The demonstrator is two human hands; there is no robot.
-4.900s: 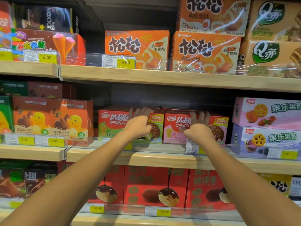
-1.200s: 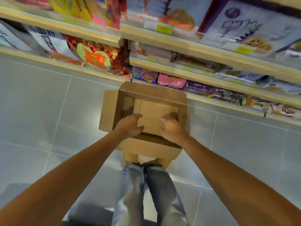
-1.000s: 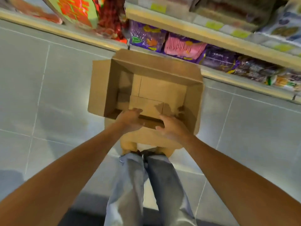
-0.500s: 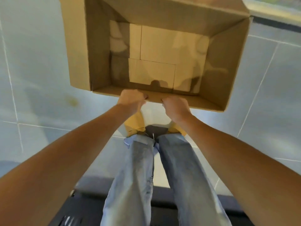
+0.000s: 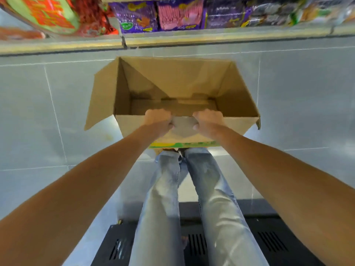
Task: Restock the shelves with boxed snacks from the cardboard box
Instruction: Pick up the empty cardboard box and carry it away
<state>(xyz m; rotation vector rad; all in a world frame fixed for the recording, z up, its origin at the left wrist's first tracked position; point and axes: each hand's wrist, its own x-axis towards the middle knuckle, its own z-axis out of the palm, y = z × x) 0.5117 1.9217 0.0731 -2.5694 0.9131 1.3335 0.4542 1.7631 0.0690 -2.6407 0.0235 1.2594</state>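
Head view: left hand (image 5: 158, 121) and right hand (image 5: 208, 120) grip cardboard box (image 5: 172, 79) (flaps (image 5: 101, 96) open).

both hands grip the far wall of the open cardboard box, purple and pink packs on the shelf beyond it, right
Not the far wall: the head view shows the left hand and right hand gripping the near wall of the open cardboard box. The purple and pink packs are on the shelf beyond it.

The cardboard box (image 5: 172, 79) stands open to a reach from above; its left flap (image 5: 101, 96) juts outward, and the shelf (image 5: 211, 38) crowds the floor (image 5: 38, 112) beyond.
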